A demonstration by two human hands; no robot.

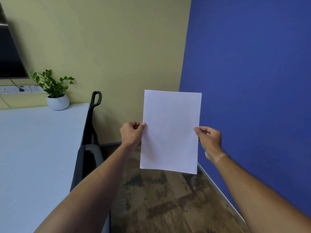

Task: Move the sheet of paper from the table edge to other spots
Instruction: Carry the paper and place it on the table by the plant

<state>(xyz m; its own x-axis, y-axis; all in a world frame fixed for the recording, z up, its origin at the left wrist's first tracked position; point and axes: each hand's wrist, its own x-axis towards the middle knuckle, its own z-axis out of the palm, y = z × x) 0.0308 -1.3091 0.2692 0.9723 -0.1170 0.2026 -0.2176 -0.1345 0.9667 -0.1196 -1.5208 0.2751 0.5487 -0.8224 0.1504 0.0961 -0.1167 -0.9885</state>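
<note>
2 hands, left hand (132, 132) and right hand (209, 140), pinch 1 paper sheet (170, 132) midair.

Sheet of paper (170, 132): plain white, matt, smooth, flat with no creases showing; pinched at mid-height by left grip (132, 134) and right grip (208, 140), bare skin on both long edges.

Surface (37, 148), left of left grip: white, smooth, faint satin sheen, looks laminate.

Floor (159, 199), below the grips: wood-look planks, mottled brown, worn patchy finish, dull.

Wall (252, 73) beyond right grip: blue paint, matt, even. Wall (109, 47) beyond left grip: pale yellow paint, matt.

Plant pot (58, 102), far left of left grip: white, smooth, slightly glossy, ceramic-like.

Screen (10, 59): dark, glossy.

Chair (91, 132) beside surface: black, matt, plastic-looking frame.
</note>
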